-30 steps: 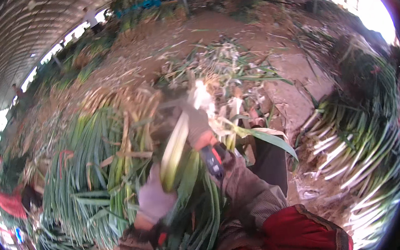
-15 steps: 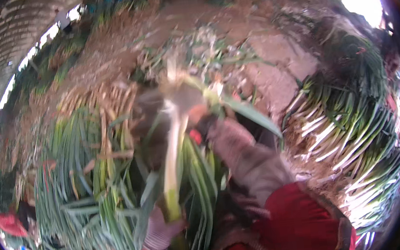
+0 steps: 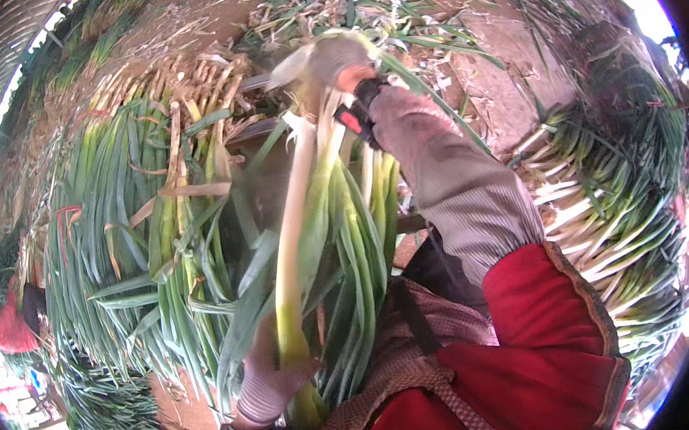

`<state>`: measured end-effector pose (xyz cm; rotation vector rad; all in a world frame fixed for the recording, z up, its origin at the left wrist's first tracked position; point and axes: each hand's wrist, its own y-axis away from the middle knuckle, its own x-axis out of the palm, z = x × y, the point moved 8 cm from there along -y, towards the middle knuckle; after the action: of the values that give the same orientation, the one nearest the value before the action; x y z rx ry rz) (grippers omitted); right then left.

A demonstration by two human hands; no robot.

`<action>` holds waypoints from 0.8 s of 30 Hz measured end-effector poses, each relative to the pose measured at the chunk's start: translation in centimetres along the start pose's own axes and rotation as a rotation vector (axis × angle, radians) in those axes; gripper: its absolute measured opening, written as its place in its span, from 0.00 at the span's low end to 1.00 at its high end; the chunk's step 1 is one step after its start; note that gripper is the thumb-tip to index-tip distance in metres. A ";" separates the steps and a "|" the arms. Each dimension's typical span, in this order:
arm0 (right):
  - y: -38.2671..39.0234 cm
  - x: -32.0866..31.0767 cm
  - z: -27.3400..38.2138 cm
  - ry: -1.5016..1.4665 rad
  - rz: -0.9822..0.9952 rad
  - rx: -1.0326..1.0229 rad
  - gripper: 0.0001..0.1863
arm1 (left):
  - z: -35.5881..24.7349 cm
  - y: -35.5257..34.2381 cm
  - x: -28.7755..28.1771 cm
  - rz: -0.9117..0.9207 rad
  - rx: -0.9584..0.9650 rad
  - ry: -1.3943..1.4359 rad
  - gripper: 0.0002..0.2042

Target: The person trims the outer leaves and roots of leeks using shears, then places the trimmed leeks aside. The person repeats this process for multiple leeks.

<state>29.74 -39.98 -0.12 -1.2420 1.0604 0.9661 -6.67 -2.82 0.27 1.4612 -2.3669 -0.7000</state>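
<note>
My left hand (image 3: 273, 379), in a pale glove, is closed around the green part of a leek (image 3: 290, 270). Its white shaft slants up, away from me. Beyond its upper end is my right hand (image 3: 338, 60), gloved and slightly blurred, closed on a peeled outer leaf (image 3: 290, 68). A long green strip trails from that hand toward my right sleeve. More leeks (image 3: 353, 247) with hanging green leaves lie just right of the held one. The fingertips of my right hand are hard to make out.
A thick row of untrimmed leeks (image 3: 104, 213) lies to the left, roots pointing away. Trimmed leeks with white shafts (image 3: 582, 225) are piled on the right. Peeled scraps (image 3: 358, 6) litter the ground ahead. A red bundle or garment (image 3: 13, 326) shows at far left.
My right hand has moved up and away from the leek, drawing the outer leaf with it. My left hand keeps its hold low on the leek. The view has shifted slightly.
</note>
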 end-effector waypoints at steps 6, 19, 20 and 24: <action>-1.9 0.4 -9.5 0.060 0.195 0.280 0.36 | 2.4 3.8 -1.6 -0.036 -0.061 0.111 0.40; 20.6 -10.1 12.3 -0.327 -0.252 -0.793 0.27 | -2.1 -0.8 -2.0 -0.158 0.231 -0.733 0.47; 21.9 -10.7 13.3 -0.269 -0.199 -0.841 0.27 | -2.1 -0.7 -1.4 -0.143 0.238 -0.813 0.46; 24.7 -8.3 12.7 -0.089 0.672 -0.813 0.26 | -3.7 0.1 1.6 -0.104 0.525 -1.056 0.43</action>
<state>5.01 -25.02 2.14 -1.4726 1.0645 2.0946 -5.74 -5.14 3.46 1.6630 -3.4900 -1.1441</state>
